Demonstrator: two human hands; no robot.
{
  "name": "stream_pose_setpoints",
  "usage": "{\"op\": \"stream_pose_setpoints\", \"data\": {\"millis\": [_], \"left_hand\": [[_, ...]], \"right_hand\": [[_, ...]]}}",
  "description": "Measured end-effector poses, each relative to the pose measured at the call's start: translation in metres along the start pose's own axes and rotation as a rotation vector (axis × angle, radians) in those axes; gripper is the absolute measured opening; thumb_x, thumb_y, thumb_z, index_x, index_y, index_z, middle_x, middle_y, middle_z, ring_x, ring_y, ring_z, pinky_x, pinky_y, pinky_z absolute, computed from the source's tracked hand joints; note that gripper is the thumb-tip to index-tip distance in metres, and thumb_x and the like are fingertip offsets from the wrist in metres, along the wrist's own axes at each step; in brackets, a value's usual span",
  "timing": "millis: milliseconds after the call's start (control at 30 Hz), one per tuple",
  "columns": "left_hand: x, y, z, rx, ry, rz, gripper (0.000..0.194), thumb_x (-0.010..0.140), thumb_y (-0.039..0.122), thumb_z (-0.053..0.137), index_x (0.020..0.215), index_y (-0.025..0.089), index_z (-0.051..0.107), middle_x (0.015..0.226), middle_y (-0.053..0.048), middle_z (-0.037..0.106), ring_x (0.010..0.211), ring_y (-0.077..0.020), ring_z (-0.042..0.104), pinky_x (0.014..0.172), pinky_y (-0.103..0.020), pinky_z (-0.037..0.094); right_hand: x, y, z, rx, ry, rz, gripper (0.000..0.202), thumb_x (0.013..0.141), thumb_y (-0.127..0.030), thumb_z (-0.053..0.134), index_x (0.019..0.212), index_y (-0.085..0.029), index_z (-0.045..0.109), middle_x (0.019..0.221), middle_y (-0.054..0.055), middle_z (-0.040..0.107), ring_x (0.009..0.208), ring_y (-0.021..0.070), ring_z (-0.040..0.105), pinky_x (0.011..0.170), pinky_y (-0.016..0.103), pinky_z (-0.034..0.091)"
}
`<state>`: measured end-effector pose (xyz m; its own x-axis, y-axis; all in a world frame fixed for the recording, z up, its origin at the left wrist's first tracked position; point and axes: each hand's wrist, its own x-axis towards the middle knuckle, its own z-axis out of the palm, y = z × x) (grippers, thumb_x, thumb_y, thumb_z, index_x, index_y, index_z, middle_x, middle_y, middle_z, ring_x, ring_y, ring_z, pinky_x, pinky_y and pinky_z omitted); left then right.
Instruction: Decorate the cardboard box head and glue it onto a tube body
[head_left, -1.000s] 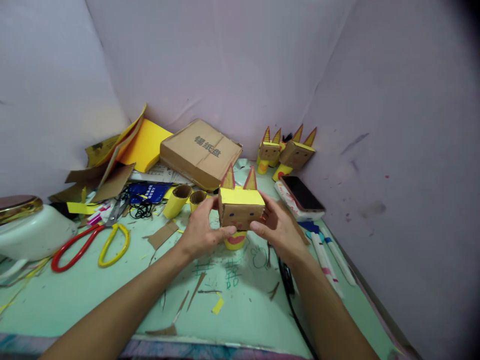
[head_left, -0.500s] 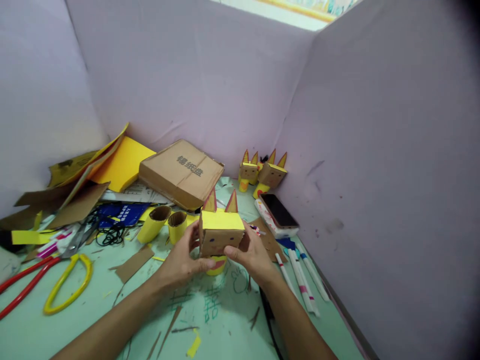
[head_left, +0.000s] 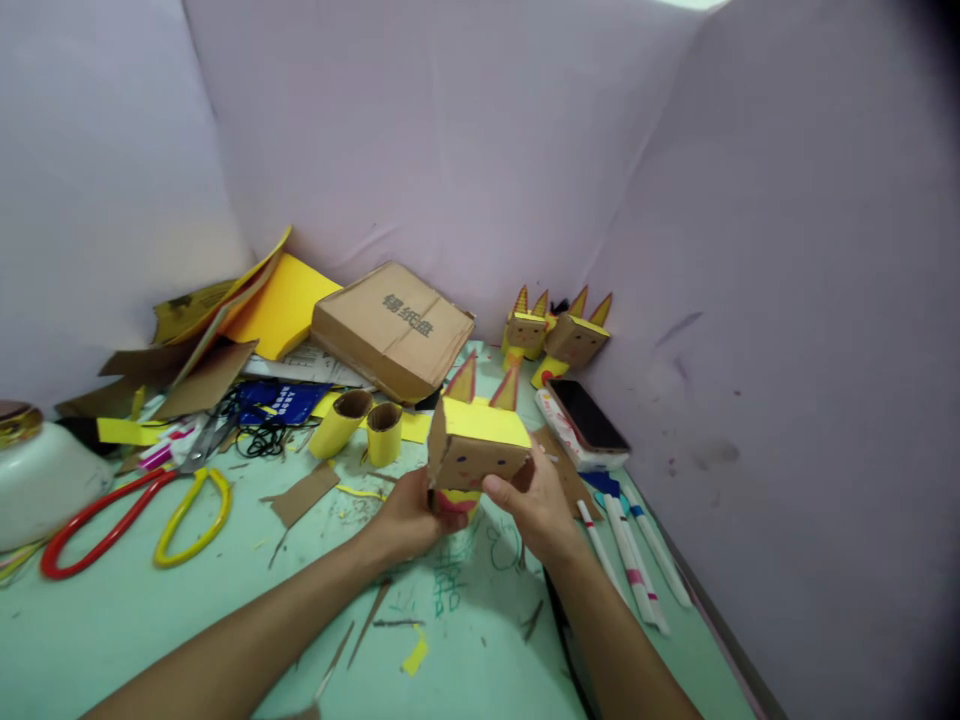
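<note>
Between my hands is a cardboard figure (head_left: 480,455) with a box-shaped head, a yellow top, two pointed ears and a drawn face. Its yellow body shows below the head, with a red patch on it. My left hand (head_left: 412,515) grips the figure low on its left side, around the body; some of its fingers are hidden behind. On the right side of the head, my right hand (head_left: 536,500) presses with the thumb at the front and the fingers behind. Two yellow-covered cardboard tubes, a slanted one (head_left: 341,425) and a shorter upright one (head_left: 385,435), stand left of the figure.
Scissors (head_left: 191,500) with red and yellow handles lie at the left, near a white rounded container (head_left: 45,480). Behind are a cardboard box (head_left: 394,330) and yellow sheets (head_left: 281,305). Similar figures (head_left: 577,340), a phone (head_left: 589,415) and white markers (head_left: 630,560) are at the right.
My left hand has shifted lower, from the side of the head to the body. The figure's head is tilted a little more. The whole view has also shifted.
</note>
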<state>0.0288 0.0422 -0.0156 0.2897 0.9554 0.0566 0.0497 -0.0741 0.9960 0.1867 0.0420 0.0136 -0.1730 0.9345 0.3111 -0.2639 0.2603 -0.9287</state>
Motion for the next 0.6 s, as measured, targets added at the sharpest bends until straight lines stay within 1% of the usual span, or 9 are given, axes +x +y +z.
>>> {"op": "stream_pose_setpoints", "data": {"millis": [67,167,233,300,367,500,600], "left_hand": [[-0.0002,0.0019,-0.0005,0.005,-0.016,0.011,0.032,0.058,0.013,0.071,0.090,0.016,0.072,0.093,-0.004,0.077,0.091,-0.0290,0.068,0.081,-0.038,0.054],[-0.0020,0.0025,0.0002,0.000,-0.021,0.024,0.036,0.061,0.014,0.070,0.097,0.016,0.072,0.098,-0.005,0.077,0.093,-0.0291,0.068,0.080,-0.038,0.055],[-0.0031,0.0023,0.0008,0.006,-0.026,0.028,0.038,0.061,0.012,0.069,0.099,0.017,0.072,0.101,-0.005,0.077,0.094,-0.0291,0.068,0.081,-0.038,0.054],[-0.0039,0.0023,0.0005,0.019,-0.037,0.030,0.039,0.062,0.012,0.069,0.100,0.017,0.072,0.102,-0.004,0.077,0.095,-0.0290,0.068,0.081,-0.037,0.054],[-0.0044,0.0029,-0.0007,0.035,-0.043,0.028,0.036,0.062,0.013,0.069,0.097,0.016,0.072,0.098,-0.003,0.077,0.092,-0.0287,0.068,0.079,-0.036,0.053],[-0.0045,0.0060,-0.0024,0.072,-0.036,0.013,0.024,0.062,0.015,0.069,0.085,0.015,0.072,0.085,-0.002,0.076,0.083,-0.0272,0.068,0.072,-0.034,0.052],[-0.0035,0.0081,-0.0014,0.083,-0.028,-0.003,0.026,0.060,0.013,0.068,0.087,0.014,0.071,0.084,-0.002,0.076,0.082,-0.0263,0.067,0.070,-0.033,0.051]], "right_hand": [[-0.0012,0.0003,-0.0004,-0.002,0.014,-0.019,0.081,0.063,-0.051,0.085,0.130,-0.023,0.050,0.121,0.013,0.065,0.114,0.0330,0.060,0.098,0.047,0.048],[-0.0036,0.0009,-0.0036,-0.054,0.004,-0.002,0.076,0.061,-0.047,0.087,0.125,-0.024,0.053,0.123,0.012,0.064,0.118,0.0330,0.058,0.100,0.046,0.046],[-0.0054,0.0006,-0.0062,-0.095,-0.015,0.015,0.076,0.061,-0.046,0.087,0.124,-0.023,0.054,0.124,0.012,0.063,0.120,0.0329,0.056,0.102,0.046,0.045],[-0.0070,-0.0007,-0.0081,-0.122,-0.027,0.022,0.077,0.062,-0.047,0.086,0.127,-0.023,0.053,0.122,0.012,0.064,0.118,0.0325,0.058,0.100,0.045,0.046],[-0.0079,-0.0030,-0.0088,-0.145,-0.027,0.016,0.079,0.063,-0.048,0.086,0.129,-0.023,0.052,0.123,0.012,0.063,0.116,0.0321,0.059,0.098,0.044,0.047],[-0.0073,-0.0064,-0.0088,-0.197,-0.045,0.007,0.080,0.065,-0.049,0.084,0.132,-0.022,0.050,0.125,0.013,0.063,0.116,0.0326,0.059,0.096,0.043,0.048],[-0.0063,-0.0055,-0.0099,-0.220,-0.064,-0.007,0.080,0.066,-0.051,0.082,0.133,-0.021,0.049,0.125,0.013,0.063,0.117,0.0328,0.057,0.098,0.045,0.045]]}}
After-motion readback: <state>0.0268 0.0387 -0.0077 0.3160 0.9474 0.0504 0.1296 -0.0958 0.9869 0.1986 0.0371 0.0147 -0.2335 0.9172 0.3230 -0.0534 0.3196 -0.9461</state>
